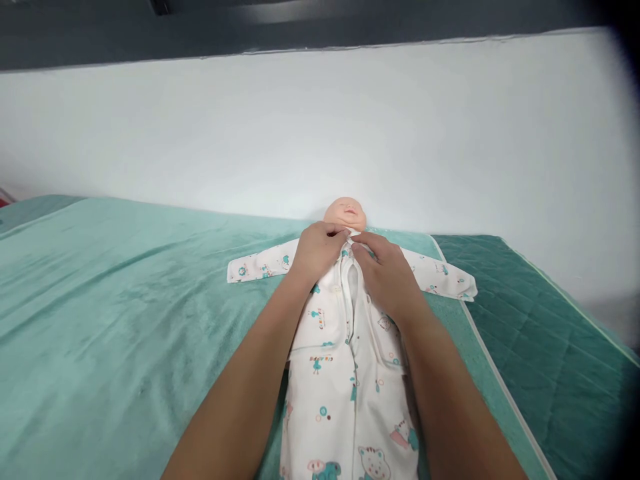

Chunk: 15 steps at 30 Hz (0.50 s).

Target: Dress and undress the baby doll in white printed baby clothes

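A baby doll [346, 212] lies on its back with its head near the wall, dressed in a white baby jacket [320, 317] printed with small animals. Both sleeves stretch out sideways. Below the jacket's hem are white printed pants [320, 393]. At the collar, just under the doll's chin, my left hand [323, 250] pinches the jacket's left edge. My right hand [384, 270] grips the opposite edge there, thumb and fingers close together. The two sets of fingertips nearly meet. Lower down, the jacket front gapes slightly along its middle. Any fastener under my fingertips is hidden.
A light green plush blanket [150, 320] covers the bed beneath the doll. Darker green quilted bedding [530, 333] shows at the right. A white wall [200, 140] rises right behind the doll's head, with a dark band [350, 27] above it.
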Available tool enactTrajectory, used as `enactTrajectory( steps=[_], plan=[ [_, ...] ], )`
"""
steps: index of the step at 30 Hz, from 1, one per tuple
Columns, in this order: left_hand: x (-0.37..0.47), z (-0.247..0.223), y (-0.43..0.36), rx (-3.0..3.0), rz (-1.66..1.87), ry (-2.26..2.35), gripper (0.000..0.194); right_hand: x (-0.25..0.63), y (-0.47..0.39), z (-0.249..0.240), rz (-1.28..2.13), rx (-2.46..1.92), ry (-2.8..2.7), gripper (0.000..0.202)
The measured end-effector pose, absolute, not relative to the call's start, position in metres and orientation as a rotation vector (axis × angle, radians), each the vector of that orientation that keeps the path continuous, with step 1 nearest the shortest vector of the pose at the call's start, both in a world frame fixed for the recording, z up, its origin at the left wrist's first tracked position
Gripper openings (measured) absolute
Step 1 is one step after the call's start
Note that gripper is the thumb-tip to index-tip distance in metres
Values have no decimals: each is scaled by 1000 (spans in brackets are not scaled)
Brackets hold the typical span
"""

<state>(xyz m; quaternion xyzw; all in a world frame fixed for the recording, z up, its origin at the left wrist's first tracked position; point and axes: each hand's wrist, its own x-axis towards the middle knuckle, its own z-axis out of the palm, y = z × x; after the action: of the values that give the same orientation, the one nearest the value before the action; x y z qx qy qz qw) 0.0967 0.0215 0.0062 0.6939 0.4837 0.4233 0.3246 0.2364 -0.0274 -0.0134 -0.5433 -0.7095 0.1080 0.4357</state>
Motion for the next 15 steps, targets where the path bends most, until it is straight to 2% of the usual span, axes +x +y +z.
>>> enactTrajectory(
  steps=[5, 11, 15],
  plan=[
    [96, 6, 22, 1801, 1119, 1295, 26, 237, -28, -13, 199, -1388, -1816, 33],
    [95, 4, 23, 1762, 1145, 1190, 24, 241, -30, -20, -52, -1401, -2078, 42],
    [96, 4, 23, 1704, 1155, 1181, 21, 241, -29, -20, 122, -1375, -2040, 39]
  ],
)
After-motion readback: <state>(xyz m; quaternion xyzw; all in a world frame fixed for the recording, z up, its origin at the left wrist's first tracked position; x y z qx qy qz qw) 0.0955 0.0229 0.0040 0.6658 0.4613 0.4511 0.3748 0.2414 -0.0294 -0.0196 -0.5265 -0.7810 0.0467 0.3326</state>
